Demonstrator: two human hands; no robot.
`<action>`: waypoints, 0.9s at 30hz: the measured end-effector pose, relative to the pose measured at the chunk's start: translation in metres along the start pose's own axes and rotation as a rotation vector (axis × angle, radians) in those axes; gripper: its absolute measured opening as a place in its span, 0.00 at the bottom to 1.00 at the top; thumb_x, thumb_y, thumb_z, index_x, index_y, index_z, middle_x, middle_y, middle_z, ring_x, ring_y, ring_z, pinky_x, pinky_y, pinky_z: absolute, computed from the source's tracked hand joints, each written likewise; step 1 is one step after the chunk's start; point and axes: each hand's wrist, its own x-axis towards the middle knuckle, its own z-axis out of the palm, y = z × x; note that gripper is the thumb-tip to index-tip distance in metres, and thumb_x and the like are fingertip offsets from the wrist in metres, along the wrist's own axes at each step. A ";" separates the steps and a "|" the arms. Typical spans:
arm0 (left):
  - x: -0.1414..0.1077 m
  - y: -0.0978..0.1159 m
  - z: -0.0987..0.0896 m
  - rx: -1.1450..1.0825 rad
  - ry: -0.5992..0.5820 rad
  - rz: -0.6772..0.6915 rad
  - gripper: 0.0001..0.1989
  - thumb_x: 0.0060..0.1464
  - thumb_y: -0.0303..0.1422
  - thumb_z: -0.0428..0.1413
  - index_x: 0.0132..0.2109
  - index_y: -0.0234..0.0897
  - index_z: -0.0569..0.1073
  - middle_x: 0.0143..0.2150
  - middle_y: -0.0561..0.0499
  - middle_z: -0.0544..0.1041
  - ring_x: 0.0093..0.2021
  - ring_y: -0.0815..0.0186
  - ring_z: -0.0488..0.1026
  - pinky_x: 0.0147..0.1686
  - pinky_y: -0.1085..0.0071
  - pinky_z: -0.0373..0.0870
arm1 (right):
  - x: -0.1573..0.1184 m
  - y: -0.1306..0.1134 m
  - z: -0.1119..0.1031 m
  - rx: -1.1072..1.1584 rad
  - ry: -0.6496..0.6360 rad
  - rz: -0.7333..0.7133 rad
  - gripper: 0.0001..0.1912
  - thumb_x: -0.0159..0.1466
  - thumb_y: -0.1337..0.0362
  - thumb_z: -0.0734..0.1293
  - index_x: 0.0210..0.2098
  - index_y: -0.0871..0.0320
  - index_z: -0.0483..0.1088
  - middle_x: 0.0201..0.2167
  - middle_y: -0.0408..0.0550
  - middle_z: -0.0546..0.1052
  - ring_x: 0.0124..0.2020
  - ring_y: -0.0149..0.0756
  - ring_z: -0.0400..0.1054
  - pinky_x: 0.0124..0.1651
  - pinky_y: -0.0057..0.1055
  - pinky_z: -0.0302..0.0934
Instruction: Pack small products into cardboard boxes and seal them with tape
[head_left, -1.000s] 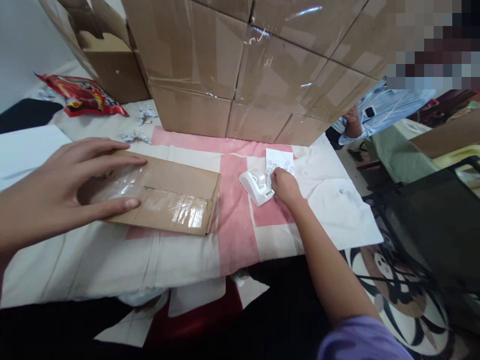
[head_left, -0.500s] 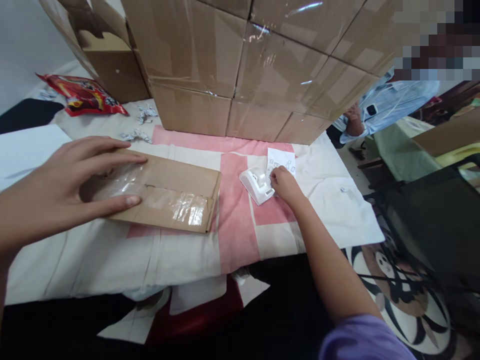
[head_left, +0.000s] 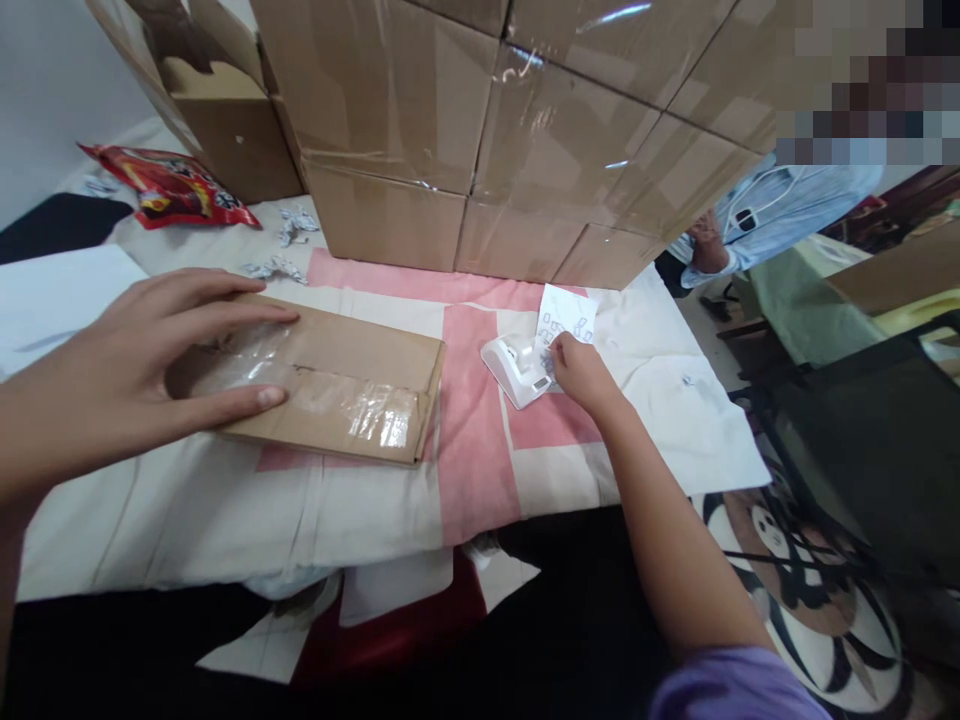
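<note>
My left hand [head_left: 172, 350] lies over the left end of a flat, taped cardboard box [head_left: 360, 355], its thumb and fingers spread across the top. To the right, the fingertips of my right hand [head_left: 581, 370] pinch what looks like the end of clear tape, at the right side of a small white tape dispenser [head_left: 510, 372]. Under and behind those fingers is a white paper sheet [head_left: 566, 305] printed with small outlined shapes. The wrist and fingers partly cover the sheet's lower part.
Large tape-covered cardboard boxes [head_left: 420, 110] are stacked along the back. An open carton [head_left: 232, 140], a red packet [head_left: 169, 190] and crumpled scraps [head_left: 277, 268] lie at the left rear. A person in a light blue top [head_left: 787, 210] stands beyond the table's right end.
My right hand has shifted slightly right, and the printed sheet has moved a little up and right with a slight tilt. My left hand stays on the box.
</note>
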 end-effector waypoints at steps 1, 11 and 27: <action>0.000 0.000 0.000 0.000 0.001 -0.002 0.41 0.46 0.66 0.58 0.60 0.49 0.77 0.64 0.49 0.69 0.65 0.45 0.66 0.68 0.42 0.57 | -0.003 0.001 -0.002 0.041 0.020 -0.006 0.10 0.71 0.67 0.57 0.45 0.60 0.69 0.39 0.60 0.80 0.39 0.48 0.74 0.39 0.36 0.61; 0.002 0.003 -0.007 0.028 -0.065 -0.001 0.44 0.44 0.66 0.60 0.63 0.48 0.75 0.64 0.49 0.69 0.66 0.45 0.66 0.67 0.43 0.59 | -0.065 -0.087 -0.016 1.130 0.441 -0.293 0.03 0.64 0.68 0.65 0.35 0.54 0.67 0.42 0.46 0.73 0.42 0.35 0.70 0.41 0.33 0.64; 0.007 0.022 -0.015 0.010 -0.112 -0.030 0.42 0.46 0.62 0.60 0.61 0.41 0.74 0.64 0.45 0.68 0.67 0.44 0.64 0.69 0.43 0.55 | -0.072 -0.125 0.029 1.427 -0.144 -0.310 0.04 0.63 0.61 0.70 0.35 0.52 0.77 0.43 0.46 0.74 0.48 0.38 0.71 0.51 0.39 0.68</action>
